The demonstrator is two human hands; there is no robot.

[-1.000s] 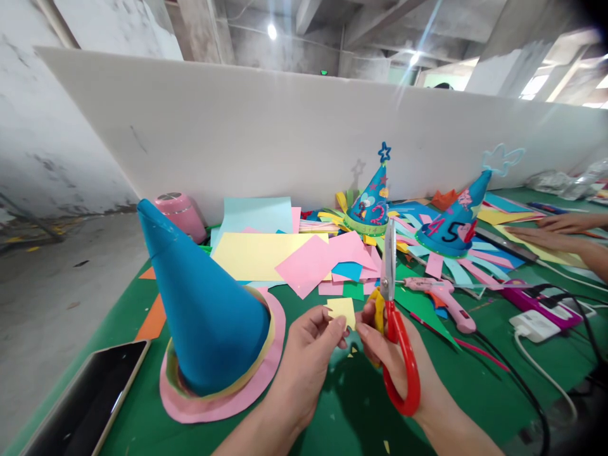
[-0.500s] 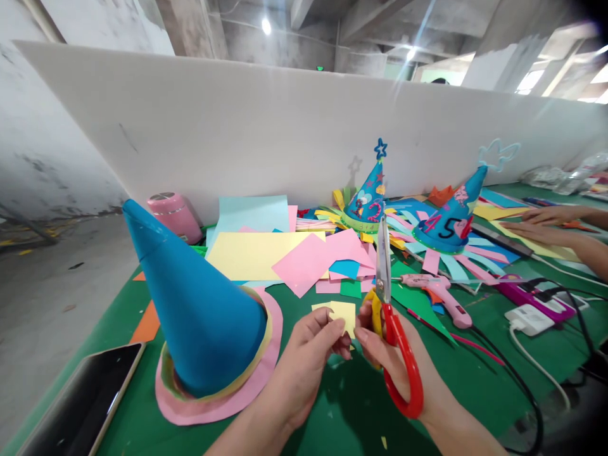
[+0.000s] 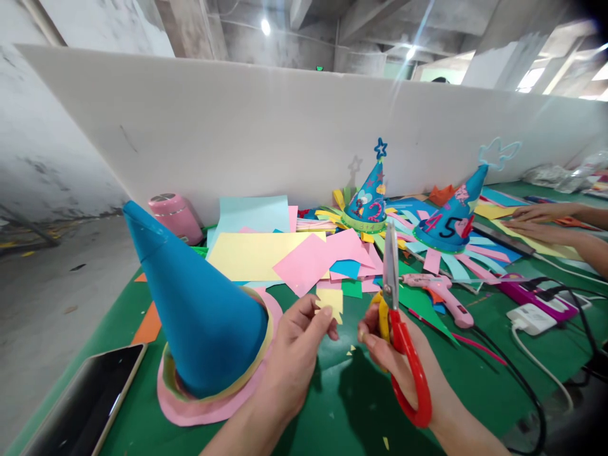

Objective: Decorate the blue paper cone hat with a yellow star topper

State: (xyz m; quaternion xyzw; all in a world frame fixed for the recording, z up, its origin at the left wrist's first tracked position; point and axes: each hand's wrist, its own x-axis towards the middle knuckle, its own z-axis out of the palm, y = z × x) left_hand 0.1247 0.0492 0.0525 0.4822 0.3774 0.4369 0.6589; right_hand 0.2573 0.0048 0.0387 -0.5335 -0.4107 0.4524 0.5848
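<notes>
Between the thumb and fingers of my left hand (image 3: 304, 342) is a small piece of pale yellow paper (image 3: 331, 303) with notched edges. My right hand (image 3: 396, 351) holds a pair of scissors (image 3: 403, 354) with one red and one yellow handle, blades pointing up and together. Hand and scissors stand apart from the paper. Tiny yellow scraps (image 3: 350, 350) lie on the green table between my hands. Left of my left hand, a large blue paper cone hat (image 3: 204, 316) with a pink brim (image 3: 190, 415) leans on the table.
Paper sheets (image 3: 251, 253) lie ahead of my hands. Two decorated cone hats (image 3: 365, 202) stand farther back. A pink glue gun (image 3: 439, 291) and a purple power strip (image 3: 536, 297) with cables are at right. A phone (image 3: 85, 399) lies front left; another person's hands (image 3: 546, 225) rest far right.
My hands have moved apart: the left, with the yellow paper, went slightly left, and the right, with the scissors, slightly right. Small yellow scraps now show on the table between them.
</notes>
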